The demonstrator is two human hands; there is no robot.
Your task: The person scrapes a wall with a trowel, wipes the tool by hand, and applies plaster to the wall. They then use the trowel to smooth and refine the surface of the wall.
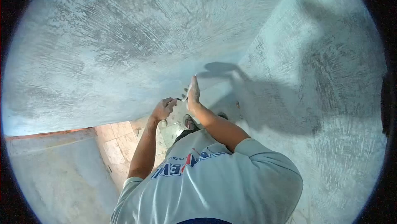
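My left hand (164,109) is closed around the dark handle of a small tool (179,99) in front of my body. The pale end of this tool points at my right hand (193,93) and seems to touch its palm. That hand is raised on edge with its fingers stretched out, and whitish dust or paste covers part of it. Whether any material lies on the palm is too small to tell.
A rough, streaky plastered wall (124,38) rises ahead and meets another wall (331,100) on the right, where shadows fall. Below are floor tiles (124,141), my shoes (190,122) and a flat grey surface (62,174) at the lower left.
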